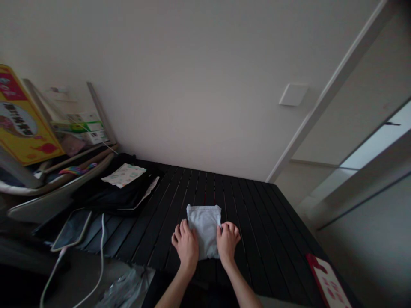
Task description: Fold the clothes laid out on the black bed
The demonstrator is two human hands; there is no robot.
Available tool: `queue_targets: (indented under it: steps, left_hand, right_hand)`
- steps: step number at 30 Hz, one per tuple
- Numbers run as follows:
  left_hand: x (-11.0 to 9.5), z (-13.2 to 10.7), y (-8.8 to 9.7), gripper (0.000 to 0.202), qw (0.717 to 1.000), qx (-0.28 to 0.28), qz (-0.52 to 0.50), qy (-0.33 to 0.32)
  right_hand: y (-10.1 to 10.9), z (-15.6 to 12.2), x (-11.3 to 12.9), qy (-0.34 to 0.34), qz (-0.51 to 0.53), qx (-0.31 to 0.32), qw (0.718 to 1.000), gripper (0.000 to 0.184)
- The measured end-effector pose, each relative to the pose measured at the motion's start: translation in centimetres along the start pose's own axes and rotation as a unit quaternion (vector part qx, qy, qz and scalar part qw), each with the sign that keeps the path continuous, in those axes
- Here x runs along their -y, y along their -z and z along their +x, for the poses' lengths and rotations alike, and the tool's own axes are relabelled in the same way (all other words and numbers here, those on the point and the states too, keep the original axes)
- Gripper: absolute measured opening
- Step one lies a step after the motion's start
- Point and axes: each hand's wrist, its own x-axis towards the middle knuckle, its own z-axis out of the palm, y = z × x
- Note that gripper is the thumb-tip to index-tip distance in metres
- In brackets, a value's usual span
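Note:
A folded pale grey cloth (204, 229) lies flat on the black slatted table (253, 222), near the front of the view. My left hand (185, 246) rests palm down against the cloth's left side, its spread fingers reaching the edge. My right hand (227, 240) sits the same way at the right side, with the thumb and fingertips at the cloth's edge. Neither hand clearly lifts or grips the cloth. Its lower edge is partly in shadow between my wrists.
At the left lie a black garment (118, 196) with a patterned sheet (123, 175) on it, a phone (72, 229) with a white cable (102, 244), and a yellow box (24, 119). A red-and-white card (327, 282) lies at the table's front right corner. A wall stands behind.

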Motion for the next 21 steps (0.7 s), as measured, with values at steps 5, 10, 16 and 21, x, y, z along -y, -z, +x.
queue_targets:
  steps: [5, 10, 16, 21]
  left_hand:
    - [-0.2, 0.2, 0.5, 0.042, 0.994, 0.095, -0.043, -0.037]
    - [-2.3, 0.8, 0.1, 0.059, 0.973, 0.169, -0.134, -0.080]
    - [-9.9, -0.1, -0.7, 0.068, 0.941, 0.218, -0.227, -0.126]
    - [-19.6, -0.4, -1.5, 0.068, 0.864, 0.235, -0.416, -0.158]
  right_hand:
    - [0.4, -0.2, 0.3, 0.029, 0.005, 0.016, 0.999, 0.023]
    - [1.7, -0.3, -1.7, 0.052, -0.002, 0.026, 0.998, 0.027]
    - [5.6, 2.5, -8.6, 0.031, -0.041, 0.010, 0.999, 0.032]
    - [10.4, 8.9, -15.5, -0.005, -0.098, -0.018, 0.995, 0.031]
